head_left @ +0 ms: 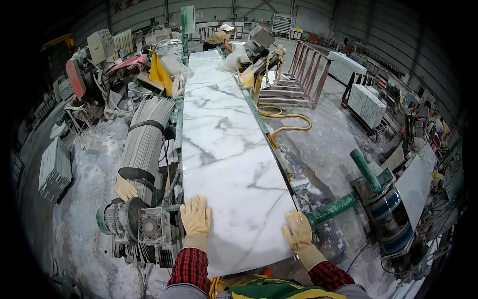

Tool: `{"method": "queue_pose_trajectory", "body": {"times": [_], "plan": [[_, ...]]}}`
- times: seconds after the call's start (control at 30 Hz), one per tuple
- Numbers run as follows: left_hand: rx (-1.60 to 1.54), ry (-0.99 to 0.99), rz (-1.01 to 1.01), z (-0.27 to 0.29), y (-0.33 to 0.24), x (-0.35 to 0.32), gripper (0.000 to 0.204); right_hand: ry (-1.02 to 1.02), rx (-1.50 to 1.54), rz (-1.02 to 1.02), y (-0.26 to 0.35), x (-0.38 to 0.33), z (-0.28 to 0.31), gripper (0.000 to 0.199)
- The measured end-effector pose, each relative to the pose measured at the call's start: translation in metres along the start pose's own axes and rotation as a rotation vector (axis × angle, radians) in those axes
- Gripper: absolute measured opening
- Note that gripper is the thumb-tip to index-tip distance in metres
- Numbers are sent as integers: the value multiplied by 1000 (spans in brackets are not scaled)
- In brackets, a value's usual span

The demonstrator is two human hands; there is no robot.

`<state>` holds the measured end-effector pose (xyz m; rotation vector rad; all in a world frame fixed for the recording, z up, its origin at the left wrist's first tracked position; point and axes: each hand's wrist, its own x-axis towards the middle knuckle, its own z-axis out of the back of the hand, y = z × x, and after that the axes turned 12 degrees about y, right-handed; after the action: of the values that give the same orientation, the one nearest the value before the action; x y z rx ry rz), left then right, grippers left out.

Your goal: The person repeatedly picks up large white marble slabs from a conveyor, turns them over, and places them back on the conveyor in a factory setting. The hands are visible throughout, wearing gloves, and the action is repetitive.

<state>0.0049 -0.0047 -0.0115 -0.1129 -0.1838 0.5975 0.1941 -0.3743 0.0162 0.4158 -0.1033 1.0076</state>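
A long white marble slab [231,174] with grey veins lies flat and runs away from me. My left hand [195,223], in a cream rubber glove, rests on its near left edge with the fingers stretched out. On the near right edge lies my right hand [300,236], gloved alike, its fingers extended over the border of the stone. Neither hand is wrapped around anything. Beneath the slab, a green-framed support [178,127] shows along the left side; most of it is hidden.
Left of the slab stand a grey motor with gearbox [149,225], a strapped bundle of strips [144,134] and a spare glove [125,188]. At right, a green roller [330,210] sticks out near my hand. A yellow hose [294,116] curves across the floor. Another person [218,38] bends beside the far end.
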Motion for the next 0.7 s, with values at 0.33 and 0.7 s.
{"method": "queue_pose_trajectory", "body": {"times": [0.33,0.7], "plan": [[-1,5,-3,7,-4,-4,53,-38,-14,32,4,-4,6,42],[-15,-101,-51,10,-2,-9,50,-67,-33,67,5,-11,4,39]]}}
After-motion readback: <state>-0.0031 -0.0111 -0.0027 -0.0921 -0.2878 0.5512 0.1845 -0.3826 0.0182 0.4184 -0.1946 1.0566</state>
